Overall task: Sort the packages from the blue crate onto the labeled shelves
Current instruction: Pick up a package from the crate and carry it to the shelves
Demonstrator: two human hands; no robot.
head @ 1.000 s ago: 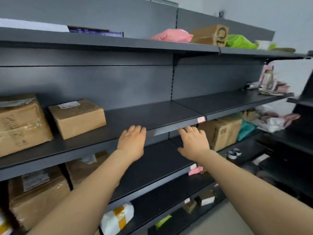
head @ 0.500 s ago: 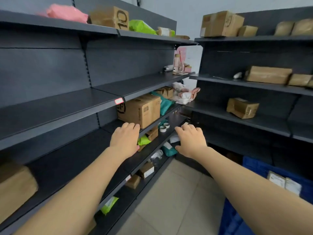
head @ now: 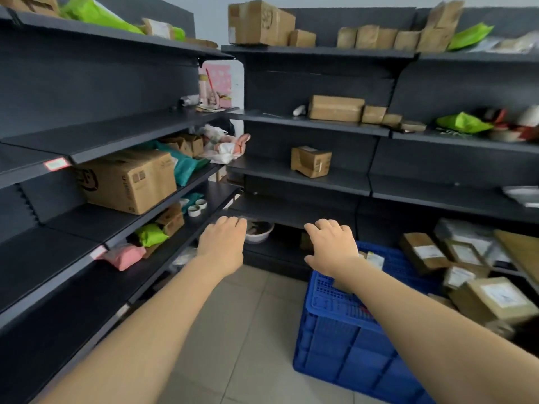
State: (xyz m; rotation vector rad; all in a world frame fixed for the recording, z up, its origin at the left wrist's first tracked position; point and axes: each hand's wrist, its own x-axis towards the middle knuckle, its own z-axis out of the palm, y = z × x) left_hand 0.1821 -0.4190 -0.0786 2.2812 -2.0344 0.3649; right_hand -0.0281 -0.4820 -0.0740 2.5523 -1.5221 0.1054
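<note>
The blue crate (head: 344, 330) stands on the tiled floor at the lower right, with small labelled packages (head: 374, 259) showing inside near its far rim. My right hand (head: 332, 246) hovers palm down over the crate's far left corner, fingers apart and holding nothing. My left hand (head: 223, 243) floats palm down over the floor to the left of the crate, also holding nothing. Dark shelves (head: 297, 177) with red-and-white labels (head: 57, 164) line the left side and the back.
A large cardboard box (head: 128, 179) and teal bag sit on the left shelving. Brown boxes (head: 310, 161) stand on the back shelves. Several labelled cardboard packages (head: 495, 298) are piled at the right beside the crate. A bowl (head: 259, 231) sits on the low corner shelf.
My view has swung right from the left shelving toward the corner and the blue crate. Both hands stay outstretched and empty, the right one now over the crate.
</note>
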